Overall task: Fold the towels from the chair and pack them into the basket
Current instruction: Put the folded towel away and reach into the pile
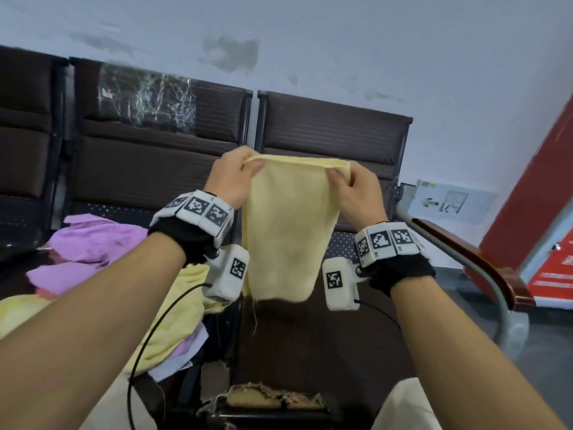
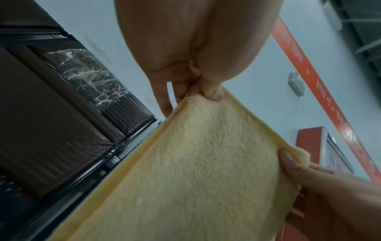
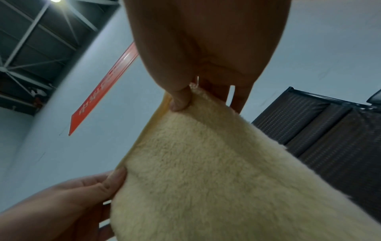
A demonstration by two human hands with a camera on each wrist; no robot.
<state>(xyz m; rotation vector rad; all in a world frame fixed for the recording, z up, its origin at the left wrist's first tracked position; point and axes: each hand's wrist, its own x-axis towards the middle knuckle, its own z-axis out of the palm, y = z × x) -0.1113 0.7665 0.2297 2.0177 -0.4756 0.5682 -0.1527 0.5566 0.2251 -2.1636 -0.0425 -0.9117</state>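
A pale yellow towel (image 1: 286,231) hangs in the air in front of the dark chairs, held up by its top edge. My left hand (image 1: 237,173) pinches the top left corner between thumb and fingers. My right hand (image 1: 350,184) pinches the top right corner the same way. The left wrist view shows the fluffy towel (image 2: 195,171) with my left thumb (image 2: 213,92) pressed on its corner. In the right wrist view the towel (image 3: 206,171) is pinched under my right thumb (image 3: 181,101). More towels, purple (image 1: 93,240) and yellow (image 1: 173,321), lie heaped on the left seat. No basket is in view.
A row of dark brown chairs (image 1: 335,131) stands against a pale wall. A wooden armrest on a metal frame (image 1: 474,268) curves down at the right. A red panel (image 1: 533,212) stands at the far right. A torn seat edge (image 1: 273,395) shows below the towel.
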